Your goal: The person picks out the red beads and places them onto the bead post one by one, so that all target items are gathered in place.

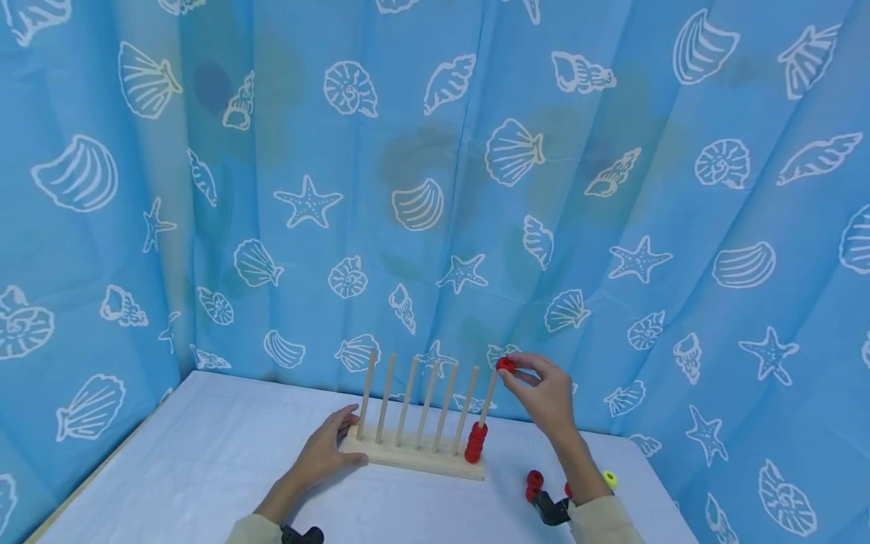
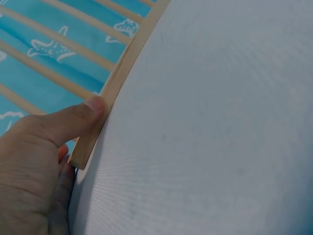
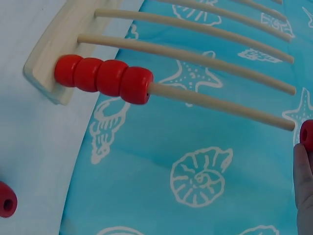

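I see the right hand [image 1: 544, 397] right of centre in the head view, thumb and forefinger pinching a red bead [image 1: 506, 364] just beside the tip of the rightmost peg [image 1: 489, 393]; bead and tip look touching or nearly so, can't tell which. Left hand [image 1: 326, 449] sits lower centre with fingers loosely extended against the left end of the wooden base [image 1: 414, 457], thumb on its front edge, gripping nothing. The rack carries six upright pegs; only the rightmost is loaded, with a stack of red beads [image 1: 476, 443] at its foot. Head view shows that stack as a red column, count unclear there; right wrist view resolves four red beads [image 3: 102, 77] tight against the base [image 3: 51, 63] at upper left of that frame, and catches only the edge of the held bead [image 3: 307, 134] and a fingertip [image 3: 303, 186] at the right border. Left wrist view gives what the others don't: the thumb [image 2: 73, 122] pressed flat on the base corner [image 2: 95, 139], bare pegs running off to upper left. Loose on the white table [image 1: 204, 461], near the right wrist: two more red beads [image 1: 534, 483] and a yellow bead [image 1: 609, 478]. Right wrist view has one loose red bead [image 3: 6, 199] at lower left.
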{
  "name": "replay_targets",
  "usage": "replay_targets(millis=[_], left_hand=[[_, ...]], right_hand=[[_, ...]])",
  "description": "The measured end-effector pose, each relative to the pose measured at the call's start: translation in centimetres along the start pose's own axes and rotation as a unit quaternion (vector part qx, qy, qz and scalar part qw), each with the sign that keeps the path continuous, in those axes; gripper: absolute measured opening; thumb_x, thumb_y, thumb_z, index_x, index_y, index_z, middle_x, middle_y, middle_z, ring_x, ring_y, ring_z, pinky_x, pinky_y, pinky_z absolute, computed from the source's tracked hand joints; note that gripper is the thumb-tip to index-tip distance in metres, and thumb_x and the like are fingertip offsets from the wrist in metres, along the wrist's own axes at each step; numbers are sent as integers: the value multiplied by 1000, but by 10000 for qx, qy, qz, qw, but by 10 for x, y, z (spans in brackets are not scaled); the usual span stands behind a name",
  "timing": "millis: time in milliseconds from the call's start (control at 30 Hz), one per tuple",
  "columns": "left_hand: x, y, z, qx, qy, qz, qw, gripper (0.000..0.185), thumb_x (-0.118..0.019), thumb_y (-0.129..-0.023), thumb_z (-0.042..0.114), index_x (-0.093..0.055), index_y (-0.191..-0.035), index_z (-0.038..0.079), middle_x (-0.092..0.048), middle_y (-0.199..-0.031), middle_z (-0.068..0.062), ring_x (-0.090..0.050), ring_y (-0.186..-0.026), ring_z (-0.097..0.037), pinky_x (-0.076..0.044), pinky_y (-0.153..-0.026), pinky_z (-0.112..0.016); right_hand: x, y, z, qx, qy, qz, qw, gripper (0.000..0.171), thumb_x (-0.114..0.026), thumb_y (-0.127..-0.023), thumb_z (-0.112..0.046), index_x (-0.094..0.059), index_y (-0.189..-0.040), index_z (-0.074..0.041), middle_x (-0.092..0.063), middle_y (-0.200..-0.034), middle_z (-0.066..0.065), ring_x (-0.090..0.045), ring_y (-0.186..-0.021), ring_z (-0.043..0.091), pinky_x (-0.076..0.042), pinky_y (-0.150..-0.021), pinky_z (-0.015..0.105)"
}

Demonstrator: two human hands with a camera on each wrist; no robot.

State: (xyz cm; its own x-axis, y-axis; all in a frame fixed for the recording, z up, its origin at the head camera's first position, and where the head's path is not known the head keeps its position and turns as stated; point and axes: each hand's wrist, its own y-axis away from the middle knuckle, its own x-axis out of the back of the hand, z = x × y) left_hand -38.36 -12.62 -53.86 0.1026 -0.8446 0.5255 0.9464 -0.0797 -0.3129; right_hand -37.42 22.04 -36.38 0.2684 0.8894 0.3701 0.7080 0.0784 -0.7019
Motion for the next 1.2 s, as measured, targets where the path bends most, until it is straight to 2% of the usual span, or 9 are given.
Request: replay_targets(millis=[100, 267, 633, 900, 1133, 1200], left_hand=[[0, -1, -2, 31, 32, 9, 10000, 99, -79, -47, 45, -34, -131, 20, -49, -116, 2, -46, -113, -17, -36, -98, -29], [1, 0, -1, 35, 100, 7, 9999, 99, -80, -47, 42, -34, -131, 20, -49, -116, 2, -46, -113, -18, -36, -98, -31], [3, 2, 7, 37, 93, -42, 9999, 98, -81, -49, 39, -33, -132, 18, -49, -117, 0, -45, -113, -19, -36, -98, -31], [2, 1, 4, -3, 138, -50, 9999, 97, -81, -50, 37, -33, -132, 17, -49, -117, 0, -45, -113, -19, -36, -98, -32], [3, 2, 5, 12, 113, -49, 9999, 97, -81, -50, 35, -32, -132, 17, -49, -117, 0, -45, -113, -19, -36, -98, -31], [3, 2, 4, -27, 86, -29, 10000, 97, -81, -51, 37, -33, -132, 17, -49, -117, 1, -45, -113, -18, -36, -98, -31]], right_hand=[[-5, -1, -1, 7, 7, 80, 10000, 32, -71, -72, -23, -63, -102, -13, -58, -97, -7, -59, -87, 12, -52, -70, 23], [-11, 0, 0, -73, 21, 105, 9999, 31, -71, -72, -22, -63, -102, -17, -58, -97, -7, -59, -88, 12, -52, -71, 23], [-15, 1, 3, -402, 154, -49, 9991, 32, -69, -73, -27, -62, -103, -18, -58, -98, -6, -60, -87, 12, -52, -71, 22], [-17, 8, 10, -615, 62, -58, 9981, 31, -69, -73, -29, -62, -102, -21, -57, -100, -4, -60, -89, 14, -52, -71, 25], [-22, 17, 17, -822, 3, -71, 9966, 34, -69, -73, -28, -62, -104, -14, -57, -99, -3, -61, -88, 16, -52, -72, 25], [-24, 20, 19, -914, -56, -72, 9958, 32, -69, -74, -29, -62, -103, -17, -58, -98, -3, -61, -86, 16, -52, -72, 24]])
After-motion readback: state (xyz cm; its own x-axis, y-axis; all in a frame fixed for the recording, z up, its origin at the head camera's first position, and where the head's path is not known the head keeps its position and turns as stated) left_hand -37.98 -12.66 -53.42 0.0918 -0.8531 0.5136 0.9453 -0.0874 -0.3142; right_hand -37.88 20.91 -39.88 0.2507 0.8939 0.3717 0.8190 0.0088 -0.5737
